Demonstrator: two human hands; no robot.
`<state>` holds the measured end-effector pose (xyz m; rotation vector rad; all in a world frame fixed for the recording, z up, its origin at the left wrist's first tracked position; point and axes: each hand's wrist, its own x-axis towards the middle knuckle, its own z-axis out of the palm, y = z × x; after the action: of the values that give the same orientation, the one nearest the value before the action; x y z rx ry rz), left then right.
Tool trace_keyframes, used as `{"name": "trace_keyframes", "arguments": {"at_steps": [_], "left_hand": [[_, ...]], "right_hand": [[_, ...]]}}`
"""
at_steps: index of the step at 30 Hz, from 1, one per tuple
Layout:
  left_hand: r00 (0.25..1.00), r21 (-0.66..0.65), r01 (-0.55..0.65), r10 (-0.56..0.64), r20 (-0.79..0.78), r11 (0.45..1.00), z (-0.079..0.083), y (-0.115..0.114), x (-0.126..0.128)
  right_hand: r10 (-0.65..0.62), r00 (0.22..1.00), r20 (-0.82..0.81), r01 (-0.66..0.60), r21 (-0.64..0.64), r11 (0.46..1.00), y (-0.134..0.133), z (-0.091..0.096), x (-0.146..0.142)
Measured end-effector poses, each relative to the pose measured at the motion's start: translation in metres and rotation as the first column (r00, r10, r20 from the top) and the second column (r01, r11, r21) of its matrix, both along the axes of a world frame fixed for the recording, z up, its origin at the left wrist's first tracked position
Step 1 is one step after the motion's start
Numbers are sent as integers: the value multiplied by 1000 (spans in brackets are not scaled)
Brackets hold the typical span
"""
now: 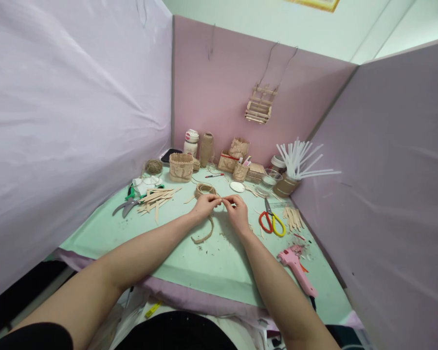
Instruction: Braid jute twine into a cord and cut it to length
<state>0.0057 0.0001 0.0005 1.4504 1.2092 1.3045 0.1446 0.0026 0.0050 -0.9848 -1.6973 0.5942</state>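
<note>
My left hand point(205, 205) and my right hand point(237, 211) meet over the middle of the table, both closed in a pinch with fingertips nearly touching. A flat brown jute cord point(207, 236) hangs out below my left hand and curls on the cloth. Its upper end runs up toward the pinched fingers, which mostly hide it. Just behind my left hand lies a coil of jute point(204, 188). What exactly sits between my right fingertips is too small to make out.
To the left are wooden sticks point(156, 198), pruning shears point(127, 206) and a twine ball point(154, 167). Scissors point(272, 223), a pink glue gun point(298, 271) and more sticks point(294, 218) lie right. Behind stand a woven-look basket point(181, 167) and white glue sticks point(297, 160) in a holder.
</note>
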Motion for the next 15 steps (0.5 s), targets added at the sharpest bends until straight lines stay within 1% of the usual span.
{"name": "trace_keyframes", "arguments": {"at_steps": [3,8,12,15], "left_hand": [[997,11,49,-48,-63,999,-1,1,-1],[974,13,76,-72,-213,997,-1,0,2],[955,50,122,-103,-279,991,2,-4,6],[948,55,137,-115,-297,989,5,-6,8]], "right_hand": [[-47,999,-5,47,-14,999,3,-4,1],[-120,992,-41,114,-138,984,14,-18,0],[-219,968,-121,187,-230,955,26,-26,0],[-253,951,-180,197,-279,940,31,-28,1]]}}
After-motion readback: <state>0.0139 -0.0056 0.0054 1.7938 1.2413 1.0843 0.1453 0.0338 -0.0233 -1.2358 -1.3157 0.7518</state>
